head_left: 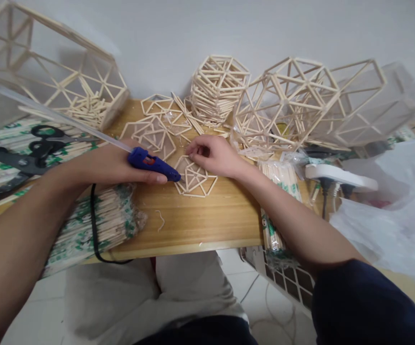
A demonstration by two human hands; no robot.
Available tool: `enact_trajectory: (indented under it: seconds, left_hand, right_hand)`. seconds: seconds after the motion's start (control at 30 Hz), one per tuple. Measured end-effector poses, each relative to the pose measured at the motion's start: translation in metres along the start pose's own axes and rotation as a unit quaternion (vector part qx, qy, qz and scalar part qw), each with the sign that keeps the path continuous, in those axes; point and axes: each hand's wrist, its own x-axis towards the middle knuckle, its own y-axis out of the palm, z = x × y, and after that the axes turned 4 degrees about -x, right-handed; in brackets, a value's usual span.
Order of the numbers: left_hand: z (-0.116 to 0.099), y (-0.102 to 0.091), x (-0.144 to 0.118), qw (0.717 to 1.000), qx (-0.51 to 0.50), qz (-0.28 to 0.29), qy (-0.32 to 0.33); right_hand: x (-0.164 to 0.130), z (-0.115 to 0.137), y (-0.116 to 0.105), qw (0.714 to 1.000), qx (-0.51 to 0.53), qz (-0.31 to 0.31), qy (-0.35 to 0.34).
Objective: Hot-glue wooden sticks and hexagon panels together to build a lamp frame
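Illegibly printed packets (pixel 112 215) near glue gun (pixel 157 166)

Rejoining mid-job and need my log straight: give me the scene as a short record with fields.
Left hand: grips blue glue gun, glue stick jutting from its rear
Nozzle: at left side of hexagonal stick frame
Right hand: fingers curled at the frame's upper right; contact unclear
Behind: stack of hexagonal frames near the wall
Left side: black scissors on packs of wooden sticks
Right side: white power strip with plugs
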Motion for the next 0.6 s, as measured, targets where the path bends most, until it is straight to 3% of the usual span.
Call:
enact_trajectory:
  seconds: [0.1, 0.23, 0.47, 0.6]
  left_hand:
    - [0.000, -0.007, -0.001, 1.000, -0.001, -0.004, -0.002]
    - [0.002, -0.015, -0.004, 0.994, -0.007, -0.105, -0.020]
    - [0.009, -0.012, -0.001, 0.977, -0.049, -0.206, -0.036]
    - [0.009, -0.009, 0.001, 0.975, -0.039, -0.216, -0.041]
  right_hand:
    - [0.000, -0.001, 0.000, 1.000, 0.005, 0.001, 0.002]
    - [0.000, -0.002, -0.002, 1.000, -0.007, 0.005, 0.002]
    - [0.000, -0.004, -0.007, 0.999, -0.044, -0.017, -0.022]
    - [0.003, -0.010, -0.002, 0.998, 0.013, -0.055, -0.003]
